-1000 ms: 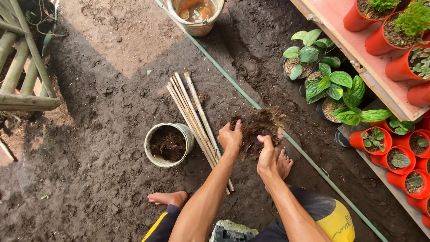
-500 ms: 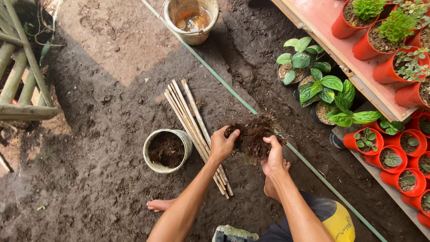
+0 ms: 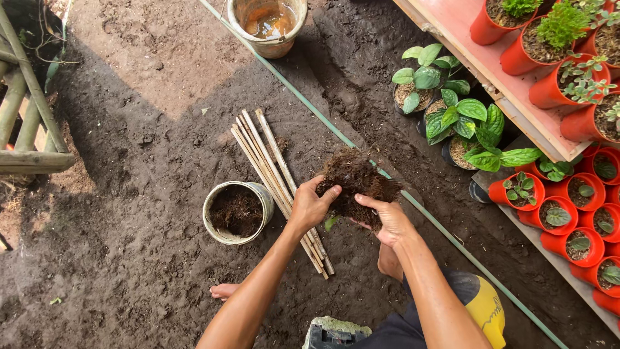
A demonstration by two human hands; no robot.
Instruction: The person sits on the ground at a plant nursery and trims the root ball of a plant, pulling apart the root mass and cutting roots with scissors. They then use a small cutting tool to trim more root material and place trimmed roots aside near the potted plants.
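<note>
Seen from above over dark, damp ground [image 3: 129, 278]: a clump of dark, fibrous roots and soil [image 3: 354, 181] held up between both hands, just right of a bundle of bamboo sticks [image 3: 278, 181] lying on the earth; left hand [image 3: 312, 205] clasping the clump's near-left side, fingers [image 3: 329, 192] curled closed around it; right hand [image 3: 389, 220] gripping the lower right edge, thumb laid across the top, fingers closed underneath; a small green leaf [image 3: 330, 222] poking out below the clump; left of the sticks, close by, a round pale pot [image 3: 237, 212] standing upright, partly filled with dark soil; a thin green hose [image 3: 294, 90] running diagonally across the ground, passing behind the clump; at the top, a bucket [image 3: 268, 26] holding murky brown water; to the right, broad-leaved green plants [image 3: 455, 116] in dark pots beside a pink shelf [image 3: 478, 58] lined with red pots [image 3: 555, 223] of small plants; a bare foot [image 3: 225, 291] resting on the soil near the bottom; weathered bamboo poles [image 3: 26, 123] at the far left edge.
</note>
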